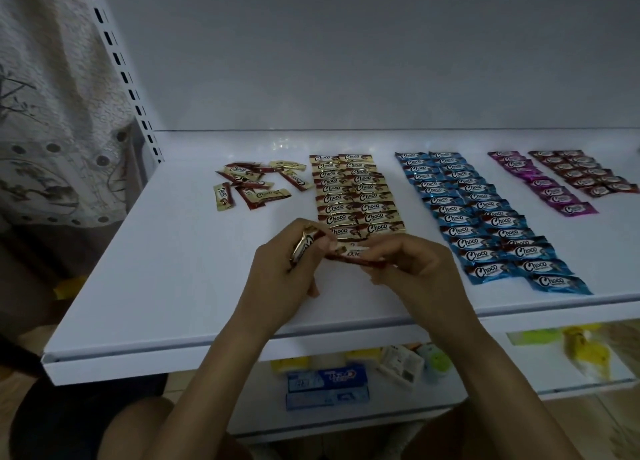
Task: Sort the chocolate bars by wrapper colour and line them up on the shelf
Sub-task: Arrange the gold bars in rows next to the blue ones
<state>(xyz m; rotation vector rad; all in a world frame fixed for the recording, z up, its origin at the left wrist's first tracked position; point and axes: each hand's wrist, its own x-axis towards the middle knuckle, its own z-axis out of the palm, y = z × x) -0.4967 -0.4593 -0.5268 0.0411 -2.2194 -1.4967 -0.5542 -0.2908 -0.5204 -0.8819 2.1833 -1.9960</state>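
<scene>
Nearest, two hands meet above the front of a white shelf (173,269). The left hand (284,276) has its fingers curled round one gold-wrapped chocolate bar (306,248). The right hand (415,269) pinches a second gold bar (351,253).

Behind them lie two gold columns (356,200), about nine bars each. To the right lie two blue columns (495,221) of over a dozen each, one purple column (554,191) of about nine and two maroon columns (581,174) of about six each. Far left is a loose pile (252,182) of about ten.
</scene>
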